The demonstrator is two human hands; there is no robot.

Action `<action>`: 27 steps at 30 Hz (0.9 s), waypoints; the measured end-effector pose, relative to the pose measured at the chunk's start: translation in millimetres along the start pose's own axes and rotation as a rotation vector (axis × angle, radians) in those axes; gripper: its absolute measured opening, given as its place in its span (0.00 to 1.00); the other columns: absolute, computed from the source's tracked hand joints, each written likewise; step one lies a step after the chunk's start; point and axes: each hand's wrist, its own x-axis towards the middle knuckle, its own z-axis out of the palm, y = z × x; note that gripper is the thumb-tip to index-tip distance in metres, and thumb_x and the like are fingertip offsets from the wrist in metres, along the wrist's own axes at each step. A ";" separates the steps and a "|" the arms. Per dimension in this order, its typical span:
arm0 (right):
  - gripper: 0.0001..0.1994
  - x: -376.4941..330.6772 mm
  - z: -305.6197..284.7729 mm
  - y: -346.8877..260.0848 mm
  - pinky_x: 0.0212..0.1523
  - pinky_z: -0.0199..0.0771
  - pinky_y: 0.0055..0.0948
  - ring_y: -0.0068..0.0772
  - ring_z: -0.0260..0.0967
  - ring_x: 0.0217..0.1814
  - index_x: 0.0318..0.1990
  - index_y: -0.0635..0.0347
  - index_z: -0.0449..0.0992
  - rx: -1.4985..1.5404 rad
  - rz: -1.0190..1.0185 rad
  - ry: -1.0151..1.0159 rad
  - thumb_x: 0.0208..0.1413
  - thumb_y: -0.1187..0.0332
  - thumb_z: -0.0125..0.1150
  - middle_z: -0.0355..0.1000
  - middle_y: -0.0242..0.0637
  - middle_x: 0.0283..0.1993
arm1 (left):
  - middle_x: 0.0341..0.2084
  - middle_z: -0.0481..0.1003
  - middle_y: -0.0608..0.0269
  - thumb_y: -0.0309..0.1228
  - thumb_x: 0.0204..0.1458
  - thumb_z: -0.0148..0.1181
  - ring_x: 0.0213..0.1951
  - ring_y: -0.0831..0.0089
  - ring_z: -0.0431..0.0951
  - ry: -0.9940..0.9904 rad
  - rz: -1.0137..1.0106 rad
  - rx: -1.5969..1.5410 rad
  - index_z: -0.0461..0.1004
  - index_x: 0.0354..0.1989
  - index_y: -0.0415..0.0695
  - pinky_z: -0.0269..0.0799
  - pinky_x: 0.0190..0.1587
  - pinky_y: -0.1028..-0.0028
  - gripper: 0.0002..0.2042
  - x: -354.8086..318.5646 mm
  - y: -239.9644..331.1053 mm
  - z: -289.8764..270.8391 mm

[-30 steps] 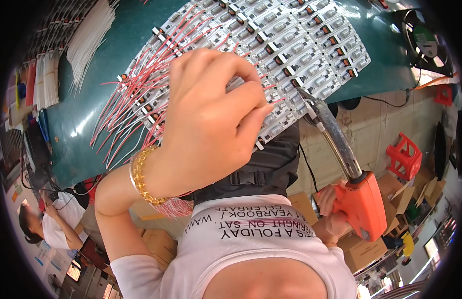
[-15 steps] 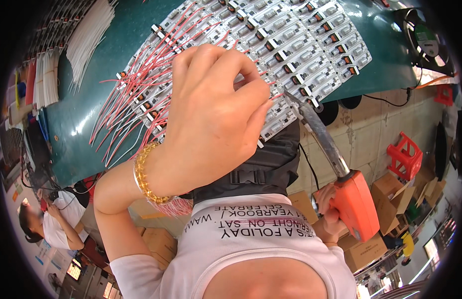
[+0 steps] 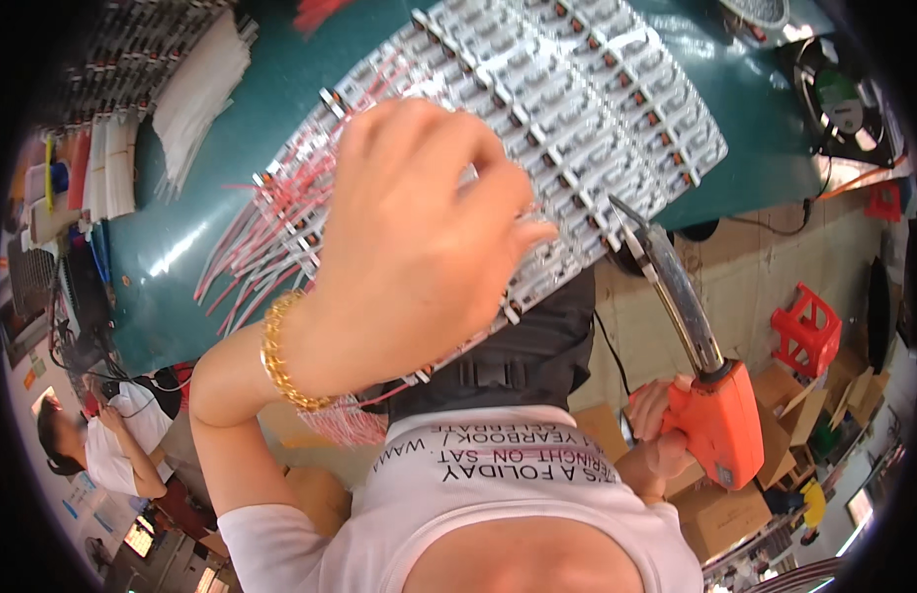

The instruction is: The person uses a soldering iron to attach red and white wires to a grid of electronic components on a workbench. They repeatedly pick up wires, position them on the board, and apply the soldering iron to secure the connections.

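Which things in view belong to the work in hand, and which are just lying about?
Job in hand:
orange soldering gun, held in the right hand
circuit boards, under the left hand
red and pale wires

Apparently just lying about:
red stool
cardboard boxes

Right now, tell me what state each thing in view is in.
Left hand: fingers curled, above the boards; grip hidden.
Right hand: closed around the soldering gun.
Orange soldering gun: held, tip toward the boards; contact unclear.
Circuit boards: in rows on the green table.
Red and white wires: splayed.
Black fan: spinning or not, unclear.
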 end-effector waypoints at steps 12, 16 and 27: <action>0.33 20.2 14.2 4.2 0.19 0.60 0.23 0.20 0.55 0.13 0.58 0.73 0.60 0.150 -0.088 0.017 0.58 0.50 0.58 0.59 0.26 0.14 | 0.26 0.77 0.61 0.32 0.50 0.61 0.36 0.61 0.75 0.147 0.092 0.528 0.76 0.28 0.45 0.62 0.43 0.62 0.04 111.6 -148.7 23.4; 0.33 18.9 16.0 5.4 0.19 0.61 0.23 0.21 0.56 0.13 0.58 0.73 0.60 0.132 -0.070 0.041 0.59 0.51 0.58 0.59 0.26 0.13 | 0.24 0.77 0.62 0.31 0.51 0.61 0.32 0.63 0.75 0.193 0.093 0.419 0.76 0.27 0.44 0.64 0.42 0.65 0.05 105.8 -139.9 12.7; 0.35 -22.7 -16.1 23.3 0.19 0.61 0.24 0.20 0.56 0.13 0.57 0.72 0.60 0.194 -0.008 0.077 0.57 0.47 0.57 0.59 0.25 0.13 | 0.25 0.75 0.65 0.27 0.51 0.61 0.33 0.79 0.73 0.054 -0.198 -0.232 0.74 0.31 0.37 0.68 0.40 0.77 0.06 39.7 -42.1 -22.2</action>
